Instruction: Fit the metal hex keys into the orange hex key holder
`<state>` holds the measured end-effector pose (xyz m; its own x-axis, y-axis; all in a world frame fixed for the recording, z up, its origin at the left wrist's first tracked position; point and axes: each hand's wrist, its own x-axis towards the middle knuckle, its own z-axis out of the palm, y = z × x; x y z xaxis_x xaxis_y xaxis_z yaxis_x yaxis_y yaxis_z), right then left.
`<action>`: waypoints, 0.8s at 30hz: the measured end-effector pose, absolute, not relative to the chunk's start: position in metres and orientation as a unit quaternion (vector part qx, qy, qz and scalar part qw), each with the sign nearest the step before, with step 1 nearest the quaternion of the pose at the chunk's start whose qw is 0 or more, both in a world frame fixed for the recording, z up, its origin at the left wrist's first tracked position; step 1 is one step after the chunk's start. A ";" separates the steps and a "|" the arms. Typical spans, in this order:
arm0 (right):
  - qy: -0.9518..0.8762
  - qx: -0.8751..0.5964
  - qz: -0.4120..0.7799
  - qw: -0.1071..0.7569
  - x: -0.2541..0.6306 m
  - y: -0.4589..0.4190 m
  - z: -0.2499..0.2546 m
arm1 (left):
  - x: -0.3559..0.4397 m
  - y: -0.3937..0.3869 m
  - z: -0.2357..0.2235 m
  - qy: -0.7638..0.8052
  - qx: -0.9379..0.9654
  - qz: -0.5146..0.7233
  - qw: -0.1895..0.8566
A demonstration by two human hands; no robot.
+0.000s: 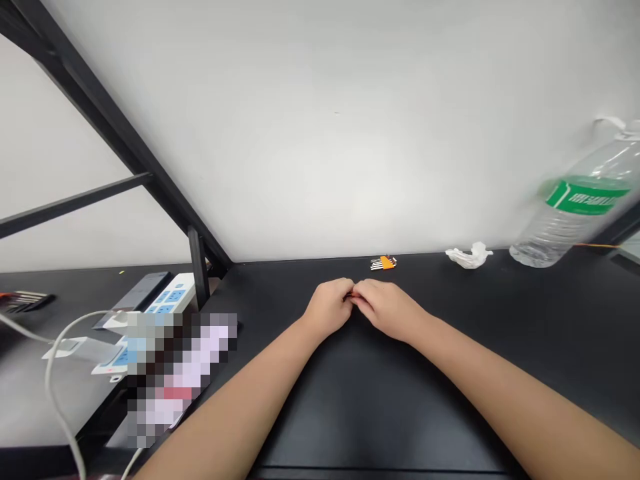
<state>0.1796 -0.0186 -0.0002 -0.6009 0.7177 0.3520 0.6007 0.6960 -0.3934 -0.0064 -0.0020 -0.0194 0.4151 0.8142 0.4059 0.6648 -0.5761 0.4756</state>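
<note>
Over the middle of the black table, my left hand [329, 305] and my right hand [387, 307] meet at the fingertips. Both are closed, with thumbs and fingers pressed together. A small dark and reddish bit shows between them, mostly covered by the fingers, so I cannot make out what it is. Just behind my right hand, close to the wall, lies a hex key set [384, 263] of silver keys in an orange holder. Neither hand touches that set.
A crumpled white tissue [470, 255] and a large clear water bottle [575, 213] with a green label are at the back right. To the left are a black metal frame [199, 267], a white power strip [173, 298] with cables, and a blurred-out pinkish item [200, 360].
</note>
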 end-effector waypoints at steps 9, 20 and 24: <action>-0.782 -0.562 0.039 0.265 0.237 0.041 -0.022 | -0.013 0.006 -0.017 0.528 0.743 0.369 0.184; -0.861 -0.464 0.093 0.187 0.230 0.037 -0.029 | -0.032 0.020 -0.025 0.629 0.722 0.279 0.070; -0.864 -0.444 0.114 0.210 0.223 0.029 -0.027 | -0.030 0.018 -0.024 0.622 0.722 0.304 0.015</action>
